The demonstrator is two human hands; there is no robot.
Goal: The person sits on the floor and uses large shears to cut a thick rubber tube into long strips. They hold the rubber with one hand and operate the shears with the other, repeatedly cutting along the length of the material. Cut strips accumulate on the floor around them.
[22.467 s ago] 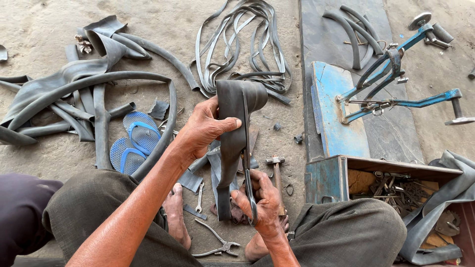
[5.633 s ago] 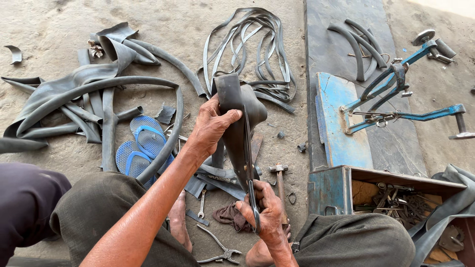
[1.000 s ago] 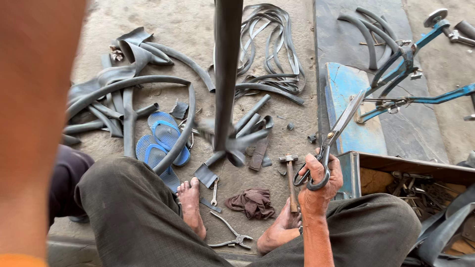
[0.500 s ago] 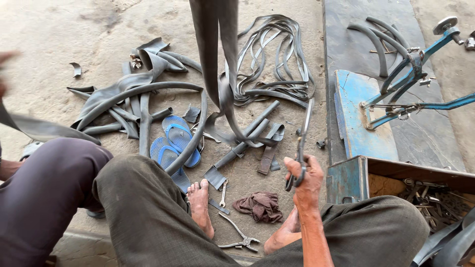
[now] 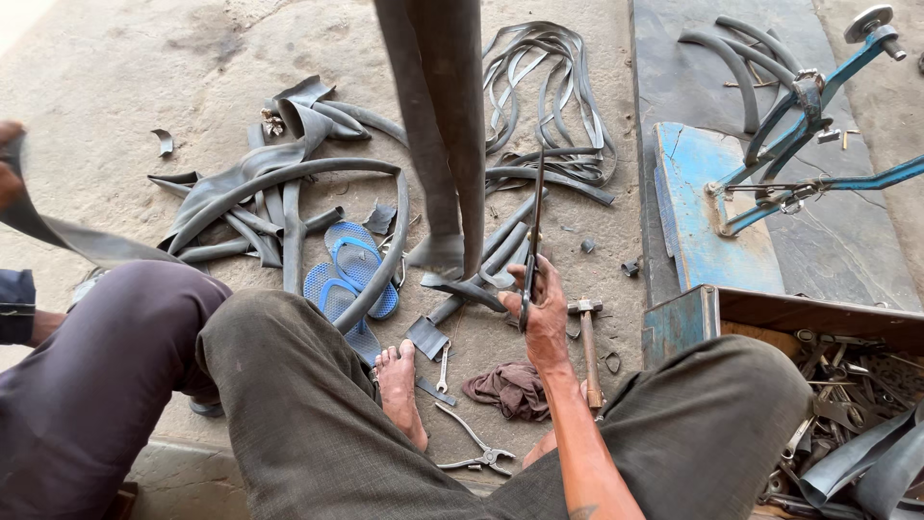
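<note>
The right hand [image 5: 545, 306] had its grip pinched on a pair of long scissors [image 5: 532, 231], blades pointing away and up. Just left of the scissors a long black rubber strip [image 5: 445, 125] hung down from beyond the top edge, its lower end curling on the floor beside the hand. The left hand was out of view. A hammer [image 5: 589, 349] lay just right of the hand, a brown rag [image 5: 508, 389] just below it, and blue sandals [image 5: 348, 279] well left.
</note>
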